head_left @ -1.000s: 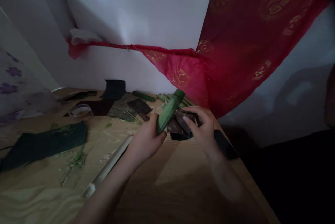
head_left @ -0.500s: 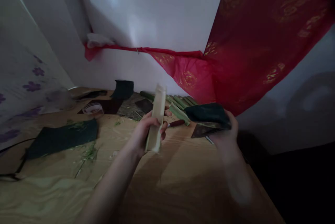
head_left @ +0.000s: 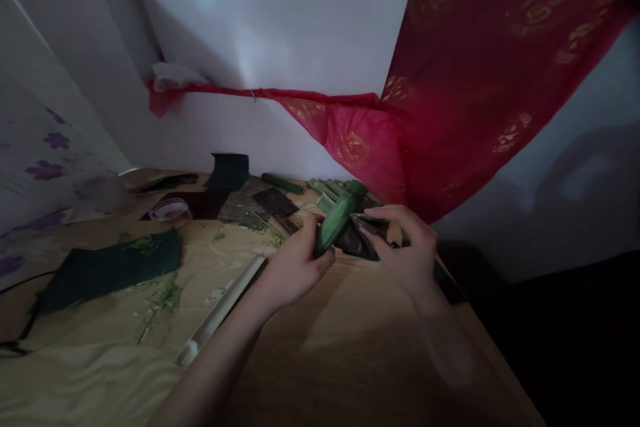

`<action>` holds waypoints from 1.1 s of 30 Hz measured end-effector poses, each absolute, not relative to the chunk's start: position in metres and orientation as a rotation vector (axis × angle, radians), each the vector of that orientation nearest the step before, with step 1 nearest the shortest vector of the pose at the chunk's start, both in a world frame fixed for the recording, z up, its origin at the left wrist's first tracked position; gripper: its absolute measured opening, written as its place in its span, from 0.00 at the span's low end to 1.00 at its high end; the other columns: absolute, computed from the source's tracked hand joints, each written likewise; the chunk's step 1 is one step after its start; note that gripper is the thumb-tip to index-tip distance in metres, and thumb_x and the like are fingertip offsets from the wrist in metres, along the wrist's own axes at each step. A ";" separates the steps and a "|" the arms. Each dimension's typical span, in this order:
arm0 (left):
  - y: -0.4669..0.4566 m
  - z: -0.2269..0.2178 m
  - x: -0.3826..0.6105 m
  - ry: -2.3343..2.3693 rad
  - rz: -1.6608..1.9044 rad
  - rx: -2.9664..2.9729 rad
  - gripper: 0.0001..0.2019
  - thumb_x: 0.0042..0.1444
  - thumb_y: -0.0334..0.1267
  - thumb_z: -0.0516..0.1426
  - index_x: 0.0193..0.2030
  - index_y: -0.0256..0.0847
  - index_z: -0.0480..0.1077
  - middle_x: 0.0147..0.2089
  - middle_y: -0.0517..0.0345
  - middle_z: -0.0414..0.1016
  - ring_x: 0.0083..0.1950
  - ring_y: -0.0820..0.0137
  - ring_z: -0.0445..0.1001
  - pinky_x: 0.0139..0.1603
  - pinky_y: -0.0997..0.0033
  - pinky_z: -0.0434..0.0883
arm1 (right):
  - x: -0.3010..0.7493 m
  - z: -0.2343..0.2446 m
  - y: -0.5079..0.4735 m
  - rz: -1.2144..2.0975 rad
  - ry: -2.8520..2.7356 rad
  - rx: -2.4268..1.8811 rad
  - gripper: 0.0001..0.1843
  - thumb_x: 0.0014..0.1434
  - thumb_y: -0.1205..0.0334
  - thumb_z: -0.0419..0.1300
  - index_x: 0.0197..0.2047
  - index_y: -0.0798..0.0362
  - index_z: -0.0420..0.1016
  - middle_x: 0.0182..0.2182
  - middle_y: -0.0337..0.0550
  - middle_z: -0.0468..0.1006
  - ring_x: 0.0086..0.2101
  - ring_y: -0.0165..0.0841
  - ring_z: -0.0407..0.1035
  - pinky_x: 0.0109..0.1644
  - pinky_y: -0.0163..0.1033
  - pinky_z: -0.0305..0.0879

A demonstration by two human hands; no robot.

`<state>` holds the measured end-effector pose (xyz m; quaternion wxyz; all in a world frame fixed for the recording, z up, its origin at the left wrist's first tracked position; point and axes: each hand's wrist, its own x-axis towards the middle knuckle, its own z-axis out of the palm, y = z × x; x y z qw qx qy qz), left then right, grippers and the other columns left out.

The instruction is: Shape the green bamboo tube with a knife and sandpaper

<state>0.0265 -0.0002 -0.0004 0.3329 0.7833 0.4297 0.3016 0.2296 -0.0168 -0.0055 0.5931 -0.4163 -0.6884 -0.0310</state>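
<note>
My left hand [head_left: 295, 267] grips a green bamboo piece [head_left: 337, 220], which tilts up and away from me. My right hand [head_left: 405, 244] curls over a crumpled dark brown sheet [head_left: 357, 240], probably dried leaf, just right of the bamboo's lower end. Its fingers press the sheet, and part of it is hidden under them. Both hands are close together above the wooden table [head_left: 320, 360]. A pale split bamboo strip [head_left: 220, 310] lies on the table beside my left forearm, touching neither hand.
Green bamboo sticks [head_left: 330, 188] lie at the back, near a dark square sheet [head_left: 229, 171] and a round dish [head_left: 170, 210]. A dark green mat [head_left: 107, 272] and green shreds lie left. A black flat object [head_left: 447, 284] sits at the right table edge. Red gold-patterned cloth [head_left: 400, 147] hangs behind.
The pale strip, upright in my left hand half a second ago, now lies on the table, and that hand holds the green bamboo. My right hand has dropped lower, onto the dark sheet.
</note>
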 end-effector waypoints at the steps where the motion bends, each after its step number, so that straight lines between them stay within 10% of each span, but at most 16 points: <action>1: -0.002 0.002 0.027 1.110 0.761 2.025 0.16 0.59 0.39 0.53 0.54 0.41 0.60 0.39 0.59 0.70 0.40 0.64 0.70 0.44 0.65 0.66 | 0.230 -0.005 -0.017 -0.113 -1.607 -0.967 0.12 0.55 0.71 0.67 0.42 0.47 0.79 0.37 0.40 0.83 0.41 0.37 0.77 0.49 0.43 0.72; 33: 0.010 -0.007 0.023 1.592 0.980 2.015 0.16 0.62 0.42 0.49 0.55 0.40 0.58 0.42 0.48 0.75 0.44 0.53 0.77 0.43 0.57 0.71 | 0.214 -0.002 -0.035 0.259 -2.336 -0.926 0.32 0.54 0.77 0.60 0.59 0.43 0.73 0.49 0.43 0.76 0.49 0.37 0.72 0.54 0.43 0.71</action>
